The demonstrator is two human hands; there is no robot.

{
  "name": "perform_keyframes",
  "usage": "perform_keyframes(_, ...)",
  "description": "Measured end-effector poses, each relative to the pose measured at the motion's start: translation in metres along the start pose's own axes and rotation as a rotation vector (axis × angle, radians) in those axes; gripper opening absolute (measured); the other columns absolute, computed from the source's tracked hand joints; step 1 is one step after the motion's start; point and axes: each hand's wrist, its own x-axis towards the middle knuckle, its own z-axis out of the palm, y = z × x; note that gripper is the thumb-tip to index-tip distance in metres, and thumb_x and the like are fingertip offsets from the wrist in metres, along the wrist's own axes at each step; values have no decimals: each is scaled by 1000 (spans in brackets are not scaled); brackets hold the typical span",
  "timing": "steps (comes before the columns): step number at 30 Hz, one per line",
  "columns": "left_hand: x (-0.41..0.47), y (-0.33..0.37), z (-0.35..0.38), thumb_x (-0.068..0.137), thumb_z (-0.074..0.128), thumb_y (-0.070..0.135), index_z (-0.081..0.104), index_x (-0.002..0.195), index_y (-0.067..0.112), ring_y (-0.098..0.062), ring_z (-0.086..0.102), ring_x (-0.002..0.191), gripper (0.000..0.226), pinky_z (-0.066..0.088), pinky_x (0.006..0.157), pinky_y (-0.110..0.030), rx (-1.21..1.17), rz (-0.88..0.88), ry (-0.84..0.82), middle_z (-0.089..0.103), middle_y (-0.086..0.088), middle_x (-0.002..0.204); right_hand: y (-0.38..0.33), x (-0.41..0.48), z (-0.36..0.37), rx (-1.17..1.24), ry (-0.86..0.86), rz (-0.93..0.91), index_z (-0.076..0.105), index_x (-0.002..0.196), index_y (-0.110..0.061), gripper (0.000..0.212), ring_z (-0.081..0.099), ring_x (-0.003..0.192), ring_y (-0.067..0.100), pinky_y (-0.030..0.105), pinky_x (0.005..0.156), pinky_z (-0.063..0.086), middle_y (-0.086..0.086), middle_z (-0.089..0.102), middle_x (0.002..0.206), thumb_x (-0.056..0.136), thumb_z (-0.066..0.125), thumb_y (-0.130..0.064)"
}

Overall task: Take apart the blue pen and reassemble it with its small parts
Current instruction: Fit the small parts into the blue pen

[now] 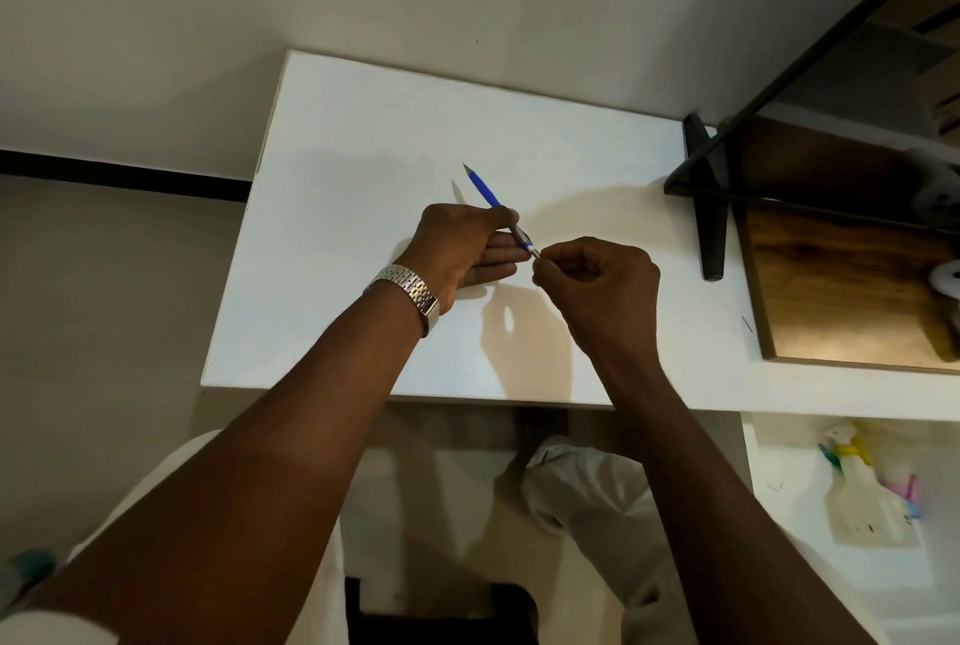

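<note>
Two hands meet over the middle of a white table [363, 135], and the blue pen [483, 189] is held between them, above the tabletop. The left hand [460, 249] grips the pen around its middle, thumb on top and fingers curled beneath, so the blue grip section and the pointed tip stick out past the knuckles, angled up and away toward the far left. The right hand [597, 280] is closed into a loose fist, its thumb and forefinger pinched on the pen's near end, where a grey section and a thin metal piece show just beside the fingertips. Whether that end piece is joined to the barrel or pulled free cannot be told. A metal-link wristwatch [408, 288] sits on the left wrist. Both hands cast soft shadows on the table below them. To the right, a black metal frame [706, 207] rests on the table's edge, next to a dark wooden board [841, 280]. Lower right, a pale spray bottle [867, 493] lies on a white surface, blurred.
</note>
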Motion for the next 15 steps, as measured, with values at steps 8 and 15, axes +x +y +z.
perform_keyframes(8,-1,-1,1,91,73,15,71,102,4,-22,80,71,15,64,58,-28,27,-2,-13,81,-11,77,2,1,3,38,-10,-12,85,88,-16,9,75,72,7,15,66,56,-14,75,71,88,79,-9)
perform_keyframes(15,-1,0,0,90,74,22,74,107,5,-19,81,74,24,64,71,-31,122,19,-6,80,-4,73,6,0,4,87,-37,-5,84,90,-16,13,74,70,16,24,68,58,-7,77,72,88,79,-5)
